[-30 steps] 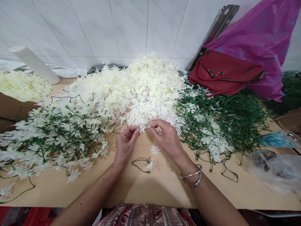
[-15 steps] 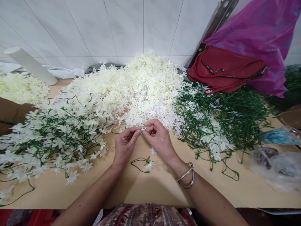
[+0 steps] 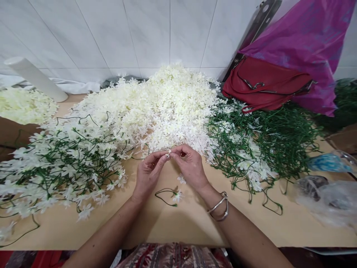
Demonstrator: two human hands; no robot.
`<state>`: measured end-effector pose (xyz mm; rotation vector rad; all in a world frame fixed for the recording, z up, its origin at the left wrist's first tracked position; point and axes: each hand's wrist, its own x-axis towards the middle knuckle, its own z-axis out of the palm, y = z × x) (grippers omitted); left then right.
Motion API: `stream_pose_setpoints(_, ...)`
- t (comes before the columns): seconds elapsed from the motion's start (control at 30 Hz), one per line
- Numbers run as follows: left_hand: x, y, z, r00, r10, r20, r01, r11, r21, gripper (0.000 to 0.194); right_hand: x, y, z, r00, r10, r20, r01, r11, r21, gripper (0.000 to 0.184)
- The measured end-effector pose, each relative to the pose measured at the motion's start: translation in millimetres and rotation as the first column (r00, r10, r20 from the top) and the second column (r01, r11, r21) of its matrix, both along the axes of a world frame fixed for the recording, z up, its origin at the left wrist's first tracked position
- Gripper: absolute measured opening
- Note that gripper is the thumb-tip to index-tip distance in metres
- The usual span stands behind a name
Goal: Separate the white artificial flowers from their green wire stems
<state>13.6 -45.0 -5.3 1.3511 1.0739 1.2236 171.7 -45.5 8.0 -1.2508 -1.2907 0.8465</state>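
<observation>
My left hand (image 3: 149, 173) and my right hand (image 3: 189, 167) meet fingertip to fingertip over the middle of the table. Between them is a small white artificial flower piece (image 3: 168, 154), pinched by both thumbs and forefingers; most of it is hidden. A loose white blossom (image 3: 181, 179) lies beneath my right hand. Nearer to me, a curved green stem (image 3: 163, 191) rests on the tabletop with a white flower (image 3: 177, 195) at its end. Just beyond my fingers spreads a big heap of loose white blossoms (image 3: 178, 100).
Stemmed white flowers (image 3: 72, 160) are piled at left. Green stems (image 3: 287, 134) lie heaped at right, below a red handbag (image 3: 267, 80) and a purple plastic bag (image 3: 309, 44). A clear plastic bag (image 3: 331, 201) is at the right edge, and a white roll (image 3: 37, 80) leans at back left.
The fingers of my right hand have curled in closer to my left fingertips around the small white piece. My left hand is nearly still.
</observation>
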Motion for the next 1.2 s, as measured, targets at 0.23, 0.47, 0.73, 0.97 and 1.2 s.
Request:
stream_pose_setpoints(0.23,-2.1,-6.6,7.4,0.988,0.115,-0.098,-0.099,0.983,0.152,0.022,16.6,7.0,1.5,0.996,0.042,-0.084,-0.037,0.998,0.057,0.006)
stream_pose_setpoints(0.47,-32.1,-23.6,33.7,0.844,-0.081,-0.531,0.312,0.879,0.362,0.009,29.8,11.7,-0.6,0.995,-0.045,-0.085,0.048,0.998,0.04,0.012)
stream_pose_setpoints(0.73,-48.6,-53.0,13.0,0.541,-0.253,-0.802,0.728,0.619,0.295,0.011,31.5,12.7,2.7,0.992,-0.05,-0.118,0.054,0.998,0.033,0.016)
stream_pose_setpoints(0.97,-24.0,-47.5,1.9,0.402,-0.038,-0.915,0.81,0.482,0.335,0.008,33.4,16.5,0.9,0.969,-0.12,-0.214,0.12,0.993,-0.012,0.019)
stream_pose_setpoints(1.2,-17.6,-53.7,4.0,0.399,-0.175,-0.9,0.826,0.495,0.27,0.012,38.0,20.9,-1.0,0.946,-0.143,-0.29,0.14,0.99,-0.032,0.026)
